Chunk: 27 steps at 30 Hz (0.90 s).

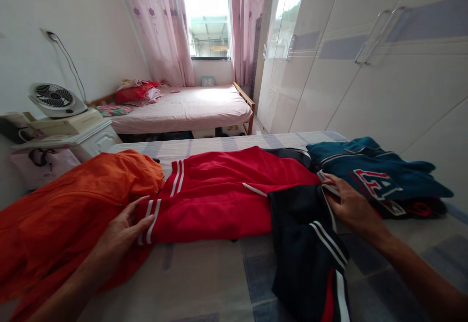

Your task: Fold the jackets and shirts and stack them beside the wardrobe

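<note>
A red and dark navy track jacket (219,215) with white stripes lies spread across the bed in front of me. My left hand (126,224) pinches its striped hem at the left end, thumb on top. At the other end my right hand (345,200) grips the white-edged collar area, with the fingers partly hidden by cloth. One navy sleeve (303,244) with white and red stripes hangs toward me. Left of the jacket, touching my left hand, spreads an orange garment (84,195). Just beyond my right hand rests a folded teal top (380,166) with letters on it.
Under the teal top sits a black garment (431,208). A white wardrobe (395,88) lines the right side. Farther back stand another bed (190,107) by the window and a small fan (56,99) on a white cabinet (95,134).
</note>
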Each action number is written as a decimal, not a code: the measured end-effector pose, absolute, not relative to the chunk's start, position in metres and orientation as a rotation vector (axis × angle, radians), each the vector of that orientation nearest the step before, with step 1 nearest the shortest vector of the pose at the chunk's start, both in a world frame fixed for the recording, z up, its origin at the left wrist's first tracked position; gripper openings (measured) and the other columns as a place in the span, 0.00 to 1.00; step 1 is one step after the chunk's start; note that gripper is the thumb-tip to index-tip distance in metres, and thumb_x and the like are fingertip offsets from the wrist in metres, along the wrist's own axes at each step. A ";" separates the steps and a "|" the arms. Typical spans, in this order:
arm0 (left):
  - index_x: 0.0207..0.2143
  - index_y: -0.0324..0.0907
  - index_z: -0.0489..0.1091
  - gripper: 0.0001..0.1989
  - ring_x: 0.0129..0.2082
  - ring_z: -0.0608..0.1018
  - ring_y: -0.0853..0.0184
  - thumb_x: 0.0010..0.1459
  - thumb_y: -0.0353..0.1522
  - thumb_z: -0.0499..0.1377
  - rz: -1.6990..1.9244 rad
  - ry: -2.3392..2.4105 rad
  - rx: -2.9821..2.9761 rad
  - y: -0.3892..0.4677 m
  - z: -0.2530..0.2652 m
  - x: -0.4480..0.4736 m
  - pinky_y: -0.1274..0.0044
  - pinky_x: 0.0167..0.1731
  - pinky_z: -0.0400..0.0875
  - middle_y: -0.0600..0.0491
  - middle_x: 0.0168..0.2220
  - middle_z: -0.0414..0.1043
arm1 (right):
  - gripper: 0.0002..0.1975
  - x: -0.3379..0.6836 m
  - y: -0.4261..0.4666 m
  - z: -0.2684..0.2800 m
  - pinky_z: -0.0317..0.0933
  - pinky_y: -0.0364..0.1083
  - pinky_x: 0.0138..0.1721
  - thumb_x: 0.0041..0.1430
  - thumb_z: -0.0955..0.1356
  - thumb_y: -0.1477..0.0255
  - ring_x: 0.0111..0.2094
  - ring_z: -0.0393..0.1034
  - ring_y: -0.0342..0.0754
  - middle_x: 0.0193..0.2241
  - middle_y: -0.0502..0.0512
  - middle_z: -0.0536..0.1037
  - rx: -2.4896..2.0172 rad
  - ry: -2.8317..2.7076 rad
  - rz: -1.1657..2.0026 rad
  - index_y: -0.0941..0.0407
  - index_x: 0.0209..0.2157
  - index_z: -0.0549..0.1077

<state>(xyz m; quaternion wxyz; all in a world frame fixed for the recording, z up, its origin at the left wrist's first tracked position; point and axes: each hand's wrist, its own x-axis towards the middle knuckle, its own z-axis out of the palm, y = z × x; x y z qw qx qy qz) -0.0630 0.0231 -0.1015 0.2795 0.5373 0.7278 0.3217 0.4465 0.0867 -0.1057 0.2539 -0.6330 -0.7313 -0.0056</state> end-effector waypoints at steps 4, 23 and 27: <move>0.61 0.42 0.54 0.33 0.58 0.66 0.55 0.53 0.42 0.55 0.891 2.014 1.414 0.017 -0.102 -0.062 0.64 0.54 0.64 0.44 0.62 0.58 | 0.27 0.449 0.067 -0.105 0.52 0.57 0.58 0.60 0.61 0.75 0.62 0.52 0.56 0.62 0.59 0.58 -1.328 -2.309 -0.418 0.51 0.60 0.58; 0.61 0.44 0.49 0.30 0.62 0.57 0.50 0.59 0.42 0.48 0.905 2.248 2.075 0.004 -0.117 -0.051 0.58 0.58 0.56 0.41 0.62 0.51 | 0.21 0.394 0.008 -0.059 0.66 0.50 0.44 0.43 0.65 0.80 0.42 0.72 0.53 0.39 0.57 0.77 -1.356 -2.760 0.440 0.55 0.43 0.72; 0.60 0.47 0.51 0.25 0.63 0.55 0.53 0.60 0.38 0.48 1.005 2.120 2.358 -0.004 -0.104 -0.031 0.59 0.60 0.53 0.44 0.64 0.47 | 0.04 0.401 0.025 -0.025 0.66 0.43 0.31 0.52 0.65 0.74 0.30 0.71 0.45 0.29 0.49 0.75 -1.414 -2.378 0.906 0.55 0.32 0.71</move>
